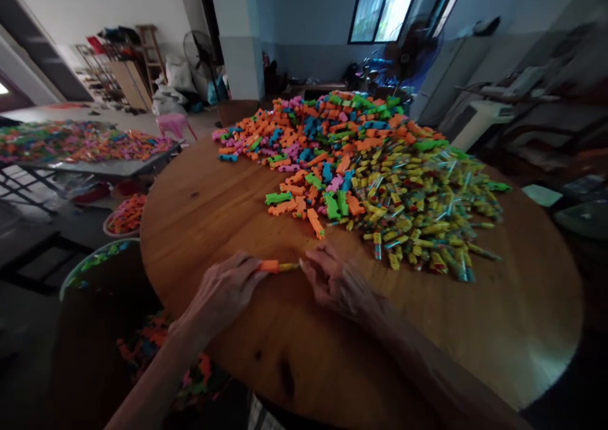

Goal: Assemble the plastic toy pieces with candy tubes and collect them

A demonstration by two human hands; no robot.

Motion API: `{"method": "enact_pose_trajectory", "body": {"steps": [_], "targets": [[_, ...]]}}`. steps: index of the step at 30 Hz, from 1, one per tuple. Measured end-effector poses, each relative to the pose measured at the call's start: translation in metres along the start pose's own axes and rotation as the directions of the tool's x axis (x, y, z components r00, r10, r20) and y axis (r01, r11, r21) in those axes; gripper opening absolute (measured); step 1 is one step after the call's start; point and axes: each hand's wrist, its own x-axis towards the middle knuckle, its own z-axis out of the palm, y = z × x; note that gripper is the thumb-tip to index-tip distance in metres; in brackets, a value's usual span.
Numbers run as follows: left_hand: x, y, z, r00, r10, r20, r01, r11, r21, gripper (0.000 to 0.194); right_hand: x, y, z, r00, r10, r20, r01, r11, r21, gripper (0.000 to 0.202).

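My left hand [232, 283] is closed around an orange plastic toy piece [268, 266] above the near part of the round table. From the right end of this piece sticks a narrow yellow wrapped packet [287, 267]. The fingertips of my right hand [335, 277] are pinched at the packet's free end, slightly smeared by motion. Beyond my hands lies a heap of small plastic toy pieces [289, 135] in orange, green, blue and pink. To its right spreads a pile of yellow packets with clear wrapping [422, 208].
The round wooden table [190, 227] bears both heaps. At left stand another table [109, 167] piled with colored pieces, a tub of orange pieces [128, 215] and a green-rimmed tub [95, 256]. More pieces [152, 341] lie below the table's near left edge. A pink stool [173, 123] stands behind.
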Motion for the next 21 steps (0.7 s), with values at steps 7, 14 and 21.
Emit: {"method": "enact_pose_trajectory", "body": {"steps": [7, 14, 21], "targets": [[-0.073, -0.078, -0.050, 0.924, -0.283, -0.259, 0.323, 0.938, 0.128, 0.033, 0.038, 0.025, -0.001, 0.950, 0.313, -0.017, -0.302, 0.900, -0.315, 0.034], [-0.029, -0.009, -0.036, 0.951, -0.179, -0.254, 0.202, 0.977, 0.068, 0.041, 0.012, -0.004, -0.002, 0.955, 0.292, 0.044, -0.265, 0.915, -0.305, 0.035], [0.054, 0.065, 0.012, 0.987, -0.161, 0.024, 0.158, 0.981, 0.109, 0.050, 0.032, 0.038, -0.011, 0.925, 0.372, -0.073, -0.369, 0.840, -0.397, 0.032]]}}
